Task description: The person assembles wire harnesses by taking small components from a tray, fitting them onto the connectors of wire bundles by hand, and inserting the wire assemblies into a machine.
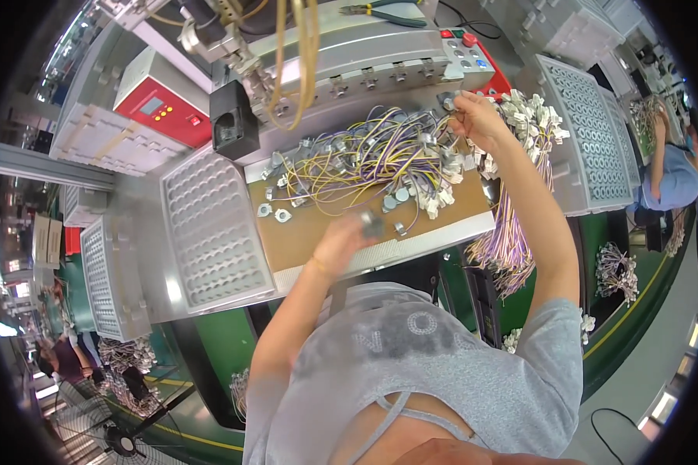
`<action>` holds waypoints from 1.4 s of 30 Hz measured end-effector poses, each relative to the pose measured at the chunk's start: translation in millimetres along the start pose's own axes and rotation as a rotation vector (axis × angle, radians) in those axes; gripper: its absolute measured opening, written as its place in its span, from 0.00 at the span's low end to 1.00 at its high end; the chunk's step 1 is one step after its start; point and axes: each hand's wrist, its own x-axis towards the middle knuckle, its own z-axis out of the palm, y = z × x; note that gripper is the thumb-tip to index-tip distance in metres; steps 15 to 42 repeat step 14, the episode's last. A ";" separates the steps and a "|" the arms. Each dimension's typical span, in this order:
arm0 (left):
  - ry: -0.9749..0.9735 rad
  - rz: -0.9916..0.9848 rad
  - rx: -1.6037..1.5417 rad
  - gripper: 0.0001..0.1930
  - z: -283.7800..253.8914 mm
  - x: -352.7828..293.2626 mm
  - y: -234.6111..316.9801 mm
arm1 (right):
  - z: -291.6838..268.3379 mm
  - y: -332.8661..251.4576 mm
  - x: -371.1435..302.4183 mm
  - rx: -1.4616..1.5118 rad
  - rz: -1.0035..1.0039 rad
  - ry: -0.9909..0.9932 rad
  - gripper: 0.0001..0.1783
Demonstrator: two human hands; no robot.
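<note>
My left hand [340, 244], a little smeared by motion, is over the front of the brown work board [310, 236]. Its fingers are closed on a small grey metal part [371, 225]. Farther right, my right hand [477, 122] reaches to the back edge of the board and pinches another small grey metal part [446, 101]. Between the hands lies a tangled pile of yellow and purple wires [349, 174] with metal cups and white connectors on their ends. Several round metal caps [395, 200] sit loose in front of the pile.
A moulded white tray [213, 232] lies left of the board; another tray [589, 132] is at the right. Wire bundles with white connectors [531, 120] hang over the right edge. Behind stand a metal fixture [357, 70], pliers [388, 14], a button box [467, 54] and a red-fronted controller [159, 105].
</note>
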 end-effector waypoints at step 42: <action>0.135 0.466 0.335 0.14 136.1 -20.4 59.3 | 44.8 38.9 -156.9 -0.718 -0.361 -0.084 0.40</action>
